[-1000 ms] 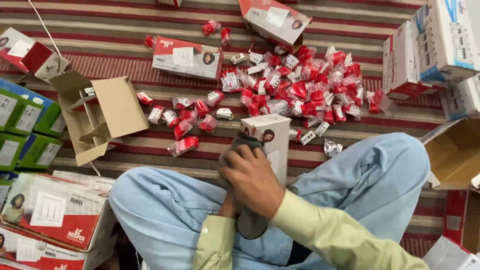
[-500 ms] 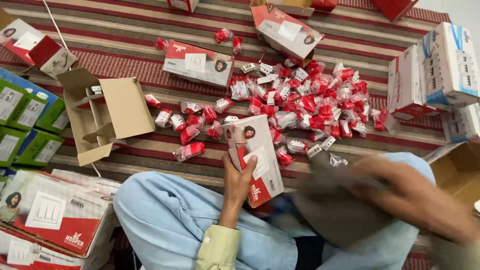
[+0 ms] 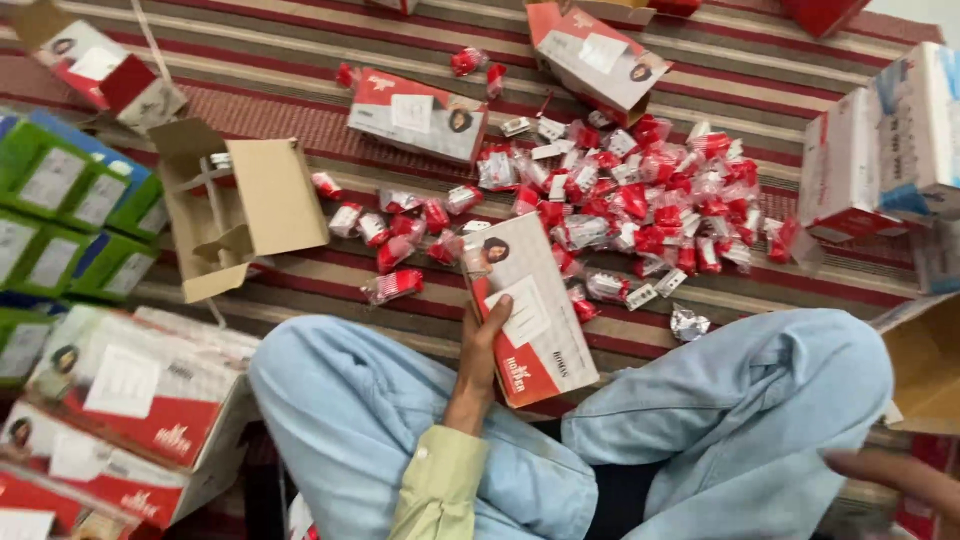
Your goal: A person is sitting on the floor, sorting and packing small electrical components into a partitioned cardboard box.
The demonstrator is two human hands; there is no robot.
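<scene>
The left hand is wrapped around the lower left edge of a flat red-and-white carton, thumb across its glossy printed face, fingers hidden behind it. The carton is rectangular cardboard, tilted with its top end toward 11 o'clock, held just above the crossed legs in pale blue fabric.

The right hand shows only as a blurred shape at the frame's 4 o'clock edge; whether it is open or closed cannot be told, and it holds nothing that can be seen.

At 1 o'clock from the carton lies a loose heap of small sachets, red and clear crinkled film, spread over the striped woven mat. At 9 o'clock an open brown corrugated box with an inner divider lies with flaps spread. A second flat carton lies at 11 o'clock, face up. More cartons are stacked at 8 o'clock, with green-and-blue boxes behind them.
</scene>
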